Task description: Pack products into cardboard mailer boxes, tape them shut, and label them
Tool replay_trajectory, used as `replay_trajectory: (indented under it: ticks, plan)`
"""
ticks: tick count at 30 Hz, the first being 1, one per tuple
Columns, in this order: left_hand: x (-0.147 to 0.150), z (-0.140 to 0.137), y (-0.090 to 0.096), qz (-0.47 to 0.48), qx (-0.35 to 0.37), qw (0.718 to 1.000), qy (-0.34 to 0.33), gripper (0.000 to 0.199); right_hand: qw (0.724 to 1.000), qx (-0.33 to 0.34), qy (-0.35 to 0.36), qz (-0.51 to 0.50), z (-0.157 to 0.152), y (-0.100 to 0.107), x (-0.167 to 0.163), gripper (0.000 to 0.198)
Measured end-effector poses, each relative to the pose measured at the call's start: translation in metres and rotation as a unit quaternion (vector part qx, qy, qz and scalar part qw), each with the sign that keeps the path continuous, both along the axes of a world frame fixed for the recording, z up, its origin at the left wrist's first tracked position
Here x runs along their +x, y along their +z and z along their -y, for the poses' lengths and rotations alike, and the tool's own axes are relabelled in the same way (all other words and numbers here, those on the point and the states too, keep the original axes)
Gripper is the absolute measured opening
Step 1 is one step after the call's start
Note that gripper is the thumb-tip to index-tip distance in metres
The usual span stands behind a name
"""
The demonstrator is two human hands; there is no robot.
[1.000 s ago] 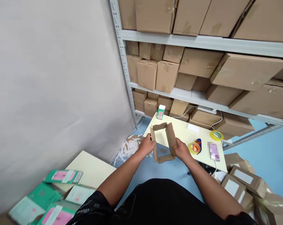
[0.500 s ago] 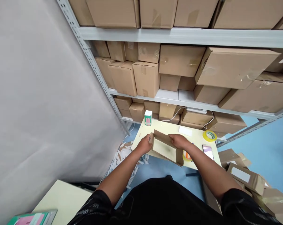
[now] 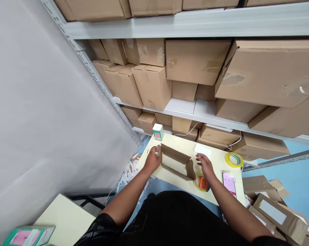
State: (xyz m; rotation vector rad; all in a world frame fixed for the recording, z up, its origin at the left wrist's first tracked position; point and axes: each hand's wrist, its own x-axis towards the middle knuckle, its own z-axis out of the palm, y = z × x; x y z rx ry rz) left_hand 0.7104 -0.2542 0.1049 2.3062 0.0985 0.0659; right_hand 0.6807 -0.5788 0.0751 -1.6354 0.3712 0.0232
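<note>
A small brown cardboard box point(image 3: 175, 154) stands open on the pale yellow table point(image 3: 146, 167), with its walls raised and pale yellow showing inside. At its left end, my left hand point(image 3: 152, 160) is closed on the wall. My right hand point(image 3: 205, 165) is apart from the box, just past its right end, fingers stretched out and holding nothing. Below that hand lies a tape roll with an orange dispenser point(image 3: 202, 183). A white sheet or card point(image 3: 202, 150) lies behind the fingers.
A small green and white box point(image 3: 158, 132) stands at the table's back left corner. Toward the right are a yellow tape roll point(image 3: 234, 159) and a phone point(image 3: 229, 184). Shelves point(image 3: 182, 105) of cartons rise behind. Loose cartons point(image 3: 279, 212) pile up on the right floor.
My right hand has let go of the box's back wall and moved right, its fingers opening. The box now rests lower on the table, with my left hand still on it.
</note>
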Motion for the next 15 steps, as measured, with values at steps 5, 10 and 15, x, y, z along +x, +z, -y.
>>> replay_trajectory:
  ticks: [5,10,15]
  plan:
    - [0.016,0.002,-0.003,-0.013,-0.02,0.999,-0.035,0.055,0.995,0.04,0.087,-0.034,-0.022,-0.017,-0.036,0.058]
    - [0.032,-0.014,-0.003,-0.02,-0.053,0.983,-0.173,0.063,0.995,-0.049,-0.029,-0.082,-0.048,-0.013,-0.019,0.068]
    - [0.043,-0.033,-0.001,-0.026,-0.052,0.944,-0.326,0.067,0.989,-0.069,-0.069,-0.112,-0.061,-0.008,-0.001,0.065]
